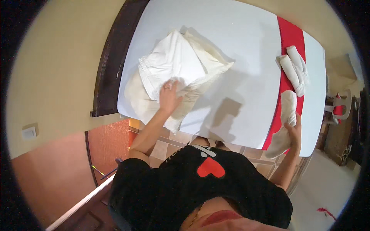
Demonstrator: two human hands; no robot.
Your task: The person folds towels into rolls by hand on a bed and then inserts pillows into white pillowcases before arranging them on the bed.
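Cream bedding [134, 92] lies left on the bed [243, 30], under an elastic-edged white cloth [173, 56]; the left hand [170, 97] rests there, grip apart. Pale lettering [170, 158], unreadable, marks the black T-shirt [241, 181]. The right hand's [295, 134] grip clamps an off-white cloth [288, 103] near two rolled cloths [291, 71] on the red runner [291, 32].

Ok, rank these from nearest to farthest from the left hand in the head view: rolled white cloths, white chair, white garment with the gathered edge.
From the left hand:
1. White garment: right at its fingertips.
2. Rolled white cloths: off to the right, on the red strip.
3. White chair: far right, beyond them.
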